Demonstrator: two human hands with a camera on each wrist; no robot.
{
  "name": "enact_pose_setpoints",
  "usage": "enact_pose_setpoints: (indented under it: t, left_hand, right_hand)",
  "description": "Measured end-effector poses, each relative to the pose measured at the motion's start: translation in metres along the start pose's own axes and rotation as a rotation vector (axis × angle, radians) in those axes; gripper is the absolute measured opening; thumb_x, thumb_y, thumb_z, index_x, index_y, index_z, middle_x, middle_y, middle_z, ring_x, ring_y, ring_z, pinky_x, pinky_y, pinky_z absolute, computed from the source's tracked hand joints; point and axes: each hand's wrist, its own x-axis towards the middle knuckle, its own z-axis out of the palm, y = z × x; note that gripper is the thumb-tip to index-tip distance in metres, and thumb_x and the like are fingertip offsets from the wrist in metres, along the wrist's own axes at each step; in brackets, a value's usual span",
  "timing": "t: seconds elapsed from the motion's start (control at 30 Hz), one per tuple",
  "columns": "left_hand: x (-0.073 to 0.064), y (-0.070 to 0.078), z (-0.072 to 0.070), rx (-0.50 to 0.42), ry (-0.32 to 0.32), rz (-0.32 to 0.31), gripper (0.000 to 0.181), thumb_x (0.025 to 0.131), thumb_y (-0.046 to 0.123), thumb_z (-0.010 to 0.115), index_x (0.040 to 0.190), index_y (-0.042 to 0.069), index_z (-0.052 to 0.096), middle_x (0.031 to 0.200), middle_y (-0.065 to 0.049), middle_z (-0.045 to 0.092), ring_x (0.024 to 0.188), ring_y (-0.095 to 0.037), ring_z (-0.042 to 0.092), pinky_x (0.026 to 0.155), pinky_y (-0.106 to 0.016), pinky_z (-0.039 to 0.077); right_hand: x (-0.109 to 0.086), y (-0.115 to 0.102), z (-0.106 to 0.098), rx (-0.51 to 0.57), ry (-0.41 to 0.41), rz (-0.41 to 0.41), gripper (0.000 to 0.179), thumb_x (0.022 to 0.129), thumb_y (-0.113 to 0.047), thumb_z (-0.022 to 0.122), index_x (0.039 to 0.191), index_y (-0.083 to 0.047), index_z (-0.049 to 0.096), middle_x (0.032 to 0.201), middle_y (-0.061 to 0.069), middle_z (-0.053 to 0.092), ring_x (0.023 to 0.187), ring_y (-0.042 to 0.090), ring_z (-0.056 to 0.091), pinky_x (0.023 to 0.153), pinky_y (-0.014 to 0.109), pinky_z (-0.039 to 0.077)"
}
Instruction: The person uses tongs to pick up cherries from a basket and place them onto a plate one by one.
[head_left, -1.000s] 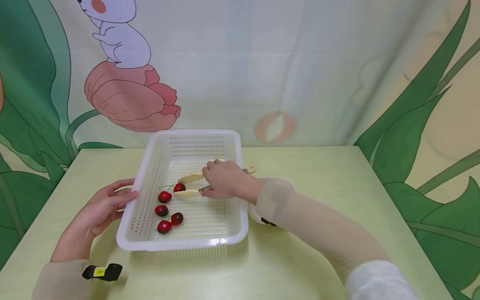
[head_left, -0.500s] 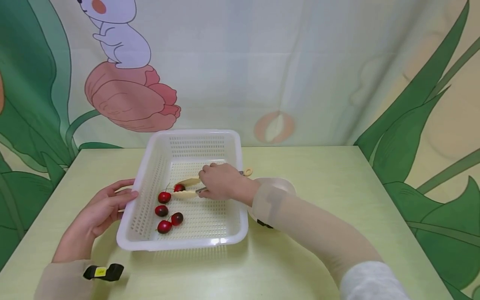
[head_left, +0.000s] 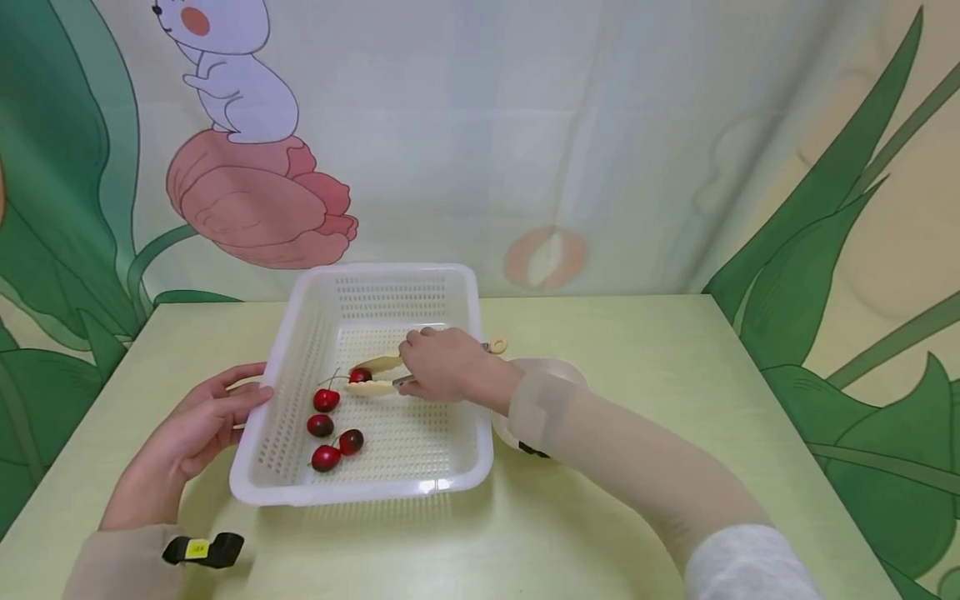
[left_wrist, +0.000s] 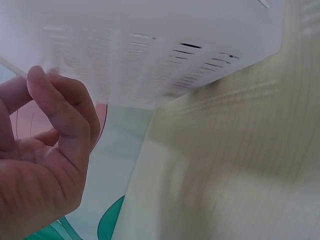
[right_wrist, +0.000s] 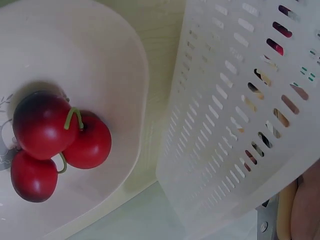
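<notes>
White basket [head_left: 360, 495], by bench's [head_left: 622, 342] far edge: my left fingers [head_left: 234, 372] pinch its rim [head_left: 253, 442], right fingers [head_left: 414, 343] curl round tongs [head_left: 371, 388]; squeeze cherry [head_left: 361, 376] gently.

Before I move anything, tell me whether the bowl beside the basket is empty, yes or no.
No, the right wrist view shows three red cherries lying together in the bowl.

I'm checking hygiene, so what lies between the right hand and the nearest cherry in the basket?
The tongs: in the head view, their yellowish ends stretch from the right hand to that cherry, one on either side.
</notes>
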Motion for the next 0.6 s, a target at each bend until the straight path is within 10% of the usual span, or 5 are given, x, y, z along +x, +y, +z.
enact_pose_setpoints:
  t: [0.6]
  left_hand:
    - [0.0,-0.002,-0.001,-0.002,-0.004,-0.001,0.047,0.104,0.026,0.063,0.145,0.027,0.039,0.12,0.018,0.065,0.104,-0.013,0.07,0.087,-0.041,0.059]
  right_hand:
    - [-0.019,0.014,-0.003,0.046,0.086,0.024,0.056,0.103,-0.058,0.052,0.131,-0.01,0.061,0.12,0.002,0.063,0.107,0.017,0.061,0.076,0.031,0.057]
